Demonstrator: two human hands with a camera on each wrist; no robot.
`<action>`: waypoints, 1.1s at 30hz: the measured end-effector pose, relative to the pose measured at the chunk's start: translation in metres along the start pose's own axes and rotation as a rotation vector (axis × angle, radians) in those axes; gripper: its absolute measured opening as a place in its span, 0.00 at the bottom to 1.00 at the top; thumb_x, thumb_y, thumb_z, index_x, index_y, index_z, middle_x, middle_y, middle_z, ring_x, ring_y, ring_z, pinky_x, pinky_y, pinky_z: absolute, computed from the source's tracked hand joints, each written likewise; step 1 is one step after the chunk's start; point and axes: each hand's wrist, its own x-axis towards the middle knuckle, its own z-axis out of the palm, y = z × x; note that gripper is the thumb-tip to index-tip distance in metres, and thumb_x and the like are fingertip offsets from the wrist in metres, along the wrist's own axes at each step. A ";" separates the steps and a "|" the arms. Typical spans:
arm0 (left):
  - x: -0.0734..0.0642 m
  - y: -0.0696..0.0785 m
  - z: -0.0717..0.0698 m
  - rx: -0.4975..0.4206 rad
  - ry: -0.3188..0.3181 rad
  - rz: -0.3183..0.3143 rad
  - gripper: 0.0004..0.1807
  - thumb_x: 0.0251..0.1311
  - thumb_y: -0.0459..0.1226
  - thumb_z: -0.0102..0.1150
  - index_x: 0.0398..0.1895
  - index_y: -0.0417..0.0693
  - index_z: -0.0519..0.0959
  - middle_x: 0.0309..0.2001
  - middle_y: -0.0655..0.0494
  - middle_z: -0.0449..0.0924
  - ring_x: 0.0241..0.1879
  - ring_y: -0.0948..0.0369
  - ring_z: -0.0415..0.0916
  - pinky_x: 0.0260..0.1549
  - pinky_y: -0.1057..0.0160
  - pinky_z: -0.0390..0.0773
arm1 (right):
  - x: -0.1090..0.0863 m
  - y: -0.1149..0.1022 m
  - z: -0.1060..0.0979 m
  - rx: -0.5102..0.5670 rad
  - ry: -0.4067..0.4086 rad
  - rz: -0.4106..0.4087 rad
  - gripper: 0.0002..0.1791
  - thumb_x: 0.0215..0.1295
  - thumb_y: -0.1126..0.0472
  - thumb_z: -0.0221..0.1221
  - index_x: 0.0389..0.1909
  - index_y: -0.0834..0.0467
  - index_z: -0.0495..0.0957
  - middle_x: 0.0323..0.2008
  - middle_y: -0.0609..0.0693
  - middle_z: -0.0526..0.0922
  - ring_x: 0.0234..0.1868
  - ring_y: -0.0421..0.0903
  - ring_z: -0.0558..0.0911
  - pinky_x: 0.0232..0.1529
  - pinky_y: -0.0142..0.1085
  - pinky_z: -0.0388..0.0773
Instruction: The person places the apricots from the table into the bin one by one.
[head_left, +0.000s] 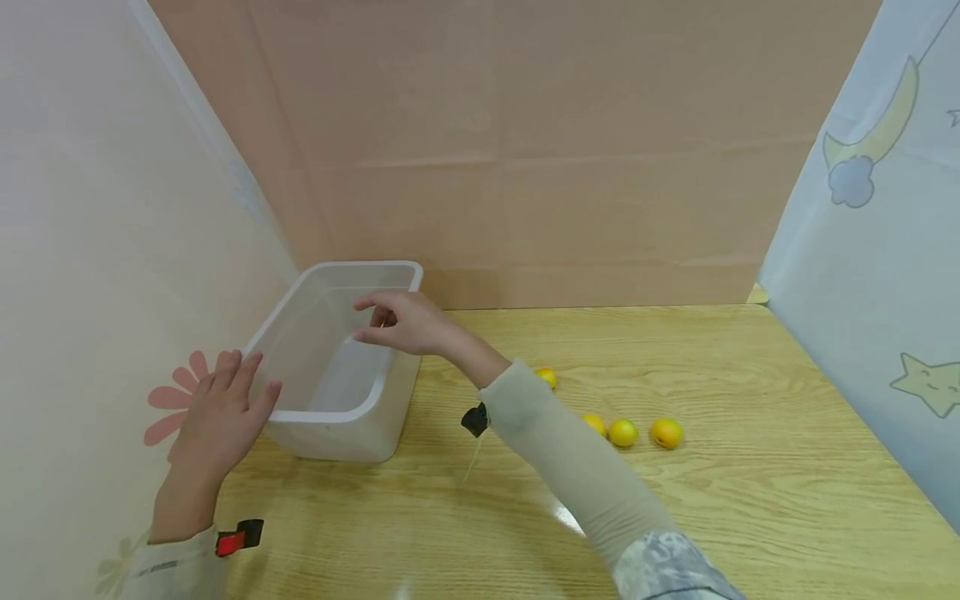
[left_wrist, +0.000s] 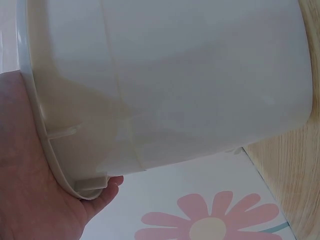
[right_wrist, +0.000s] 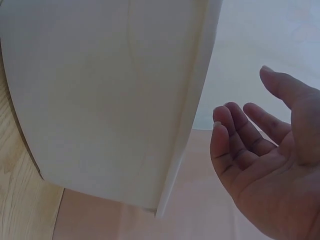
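Note:
A white plastic bin (head_left: pixel 341 416) stands upright on the wooden table, left of the middle. My left hand (head_left: pixel 225 412) grips its near left corner; in the left wrist view the fingertips (left_wrist: pixel 112 187) bend round under the rim. Over the bin's right part hovers my right hand (head_left: pixel 405 321), with fingers loosely bent and thumb apart. Nothing sits between those fingers in the right wrist view, where the hand (right_wrist: pixel 280 165) is clear of the bin wall (right_wrist: pixel 100 100). No item shows in the visible part of the bin's inside.
Small yellow-orange citrus fruits lie right of the bin: one (head_left: pixel 666 432), a greener one (head_left: pixel 622 432), and two partly hidden by my right sleeve (head_left: pixel 570 450). A brown back panel (head_left: pixel 525 167) and printed side sheets (head_left: pixel 862 275) enclose the wooden table (head_left: pixel 750 500).

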 end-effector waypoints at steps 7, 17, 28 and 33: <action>-0.001 -0.001 0.000 0.003 0.000 -0.003 0.39 0.78 0.55 0.35 0.78 0.34 0.52 0.76 0.24 0.46 0.69 0.25 0.47 0.60 0.23 0.54 | -0.010 -0.002 -0.008 -0.023 -0.017 -0.005 0.28 0.71 0.48 0.63 0.68 0.51 0.73 0.41 0.43 0.83 0.43 0.38 0.82 0.48 0.28 0.76; -0.002 0.000 0.000 0.009 0.010 -0.024 0.39 0.78 0.55 0.36 0.79 0.36 0.52 0.76 0.25 0.46 0.69 0.25 0.49 0.58 0.21 0.55 | -0.023 0.013 -0.024 0.015 -0.006 0.011 0.29 0.70 0.50 0.63 0.69 0.54 0.73 0.41 0.46 0.83 0.44 0.41 0.82 0.48 0.30 0.77; -0.001 0.000 0.002 0.008 0.011 0.000 0.38 0.78 0.54 0.35 0.78 0.35 0.52 0.76 0.25 0.46 0.70 0.25 0.48 0.59 0.23 0.55 | -0.044 0.047 -0.041 0.090 0.047 0.061 0.29 0.71 0.53 0.63 0.69 0.58 0.72 0.45 0.50 0.83 0.46 0.45 0.81 0.49 0.36 0.78; 0.000 0.000 0.003 0.009 0.016 0.008 0.38 0.78 0.54 0.36 0.78 0.35 0.53 0.76 0.25 0.47 0.70 0.26 0.48 0.60 0.24 0.55 | -0.056 0.060 -0.048 0.088 0.068 0.073 0.28 0.70 0.52 0.64 0.68 0.56 0.73 0.45 0.51 0.83 0.44 0.46 0.81 0.47 0.38 0.79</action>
